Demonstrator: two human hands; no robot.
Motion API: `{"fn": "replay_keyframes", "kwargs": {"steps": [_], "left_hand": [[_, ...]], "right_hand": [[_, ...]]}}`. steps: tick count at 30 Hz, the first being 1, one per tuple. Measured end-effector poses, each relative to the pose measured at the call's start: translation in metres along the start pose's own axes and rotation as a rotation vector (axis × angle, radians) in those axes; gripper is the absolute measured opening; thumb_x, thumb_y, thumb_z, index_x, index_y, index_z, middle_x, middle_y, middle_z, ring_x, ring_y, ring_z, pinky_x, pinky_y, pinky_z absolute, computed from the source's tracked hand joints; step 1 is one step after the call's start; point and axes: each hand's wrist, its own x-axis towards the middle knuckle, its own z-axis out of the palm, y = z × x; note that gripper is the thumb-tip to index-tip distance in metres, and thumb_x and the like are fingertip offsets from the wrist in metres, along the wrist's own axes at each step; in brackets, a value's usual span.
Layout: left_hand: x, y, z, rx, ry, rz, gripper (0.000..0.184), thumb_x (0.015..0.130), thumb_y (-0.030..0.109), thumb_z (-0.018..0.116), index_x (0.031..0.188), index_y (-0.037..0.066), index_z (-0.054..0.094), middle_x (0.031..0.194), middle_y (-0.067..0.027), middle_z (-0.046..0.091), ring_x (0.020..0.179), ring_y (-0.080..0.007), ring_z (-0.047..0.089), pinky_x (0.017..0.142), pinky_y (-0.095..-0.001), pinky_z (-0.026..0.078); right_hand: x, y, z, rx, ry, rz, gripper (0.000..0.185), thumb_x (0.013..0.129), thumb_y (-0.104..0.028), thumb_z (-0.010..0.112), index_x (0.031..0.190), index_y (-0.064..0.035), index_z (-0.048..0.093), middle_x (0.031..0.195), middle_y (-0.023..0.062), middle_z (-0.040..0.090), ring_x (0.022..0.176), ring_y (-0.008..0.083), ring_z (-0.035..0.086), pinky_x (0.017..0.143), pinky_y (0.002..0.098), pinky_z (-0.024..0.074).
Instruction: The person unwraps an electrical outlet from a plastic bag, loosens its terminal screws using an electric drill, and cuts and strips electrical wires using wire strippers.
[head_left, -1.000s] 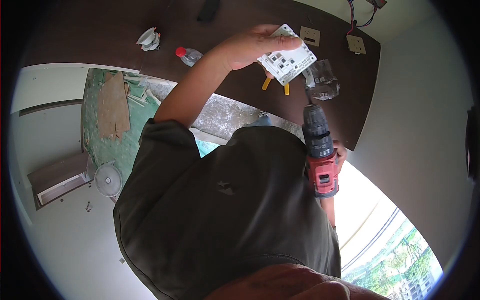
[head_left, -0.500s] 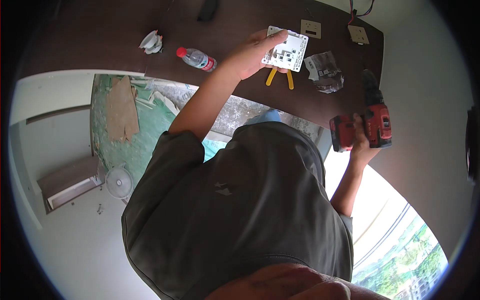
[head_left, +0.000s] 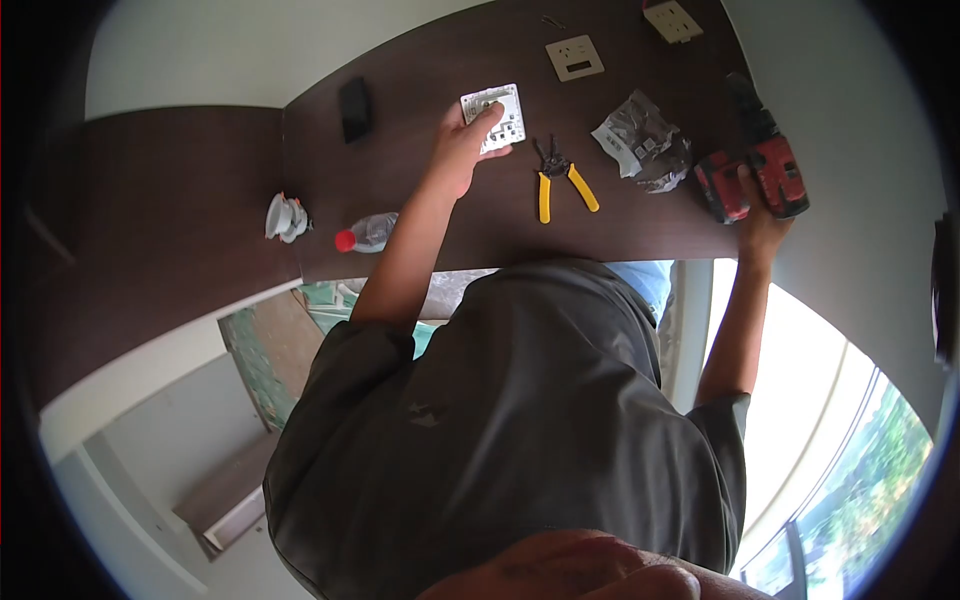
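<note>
My left hand (head_left: 456, 158) grips a white wall socket (head_left: 508, 122), its thumb lying across the face with the slots and small fittings. A red and black cordless drill (head_left: 782, 172) is in my right hand (head_left: 762, 228), over the right end of the dark wooden desk (head_left: 480, 215). The drill's front end points away from me, beside the wall. Between the two hands, wire strippers (head_left: 581, 184) with yellow handles lie on the desk, handles spread towards me. Right of them is a crumpled clear plastic bag (head_left: 640, 135) with dark contents.
Two beige socket plates (head_left: 576, 72) (head_left: 672, 22) are at the far side. Left of my forearm lie a red-capped plastic bottle (head_left: 374, 232), a white round light fitting (head_left: 287, 217) and a black block-shaped object (head_left: 354, 110). A wall (head_left: 850, 170) borders the right.
The view has shifted, showing more desk. My left hand has moved the socket left, off the wire strippers, which now show whole. The drill has moved forward over the desk's right end.
</note>
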Motion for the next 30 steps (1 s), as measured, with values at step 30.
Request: {"fn": "replay_keyframes", "kwargs": {"steps": [30], "left_hand": [[0.092, -0.06, 0.002, 1.2, -0.112, 0.626, 0.059, 0.088, 0.037, 0.074, 0.139, 0.013, 0.056, 0.148, -0.0183, 0.044, 0.137, -0.0378, 0.043, 0.108, -0.0497, 0.042]], "right_hand": [[0.005, -0.167, 0.189, 2.086, -0.888, 0.803, 0.013, 0.097, -0.004, 0.05, 0.101, 0.0024, 0.061, 0.089, 0.0124, 0.065, 0.077, 0.024, 0.063, 0.074, 0.034, 0.0507]]}}
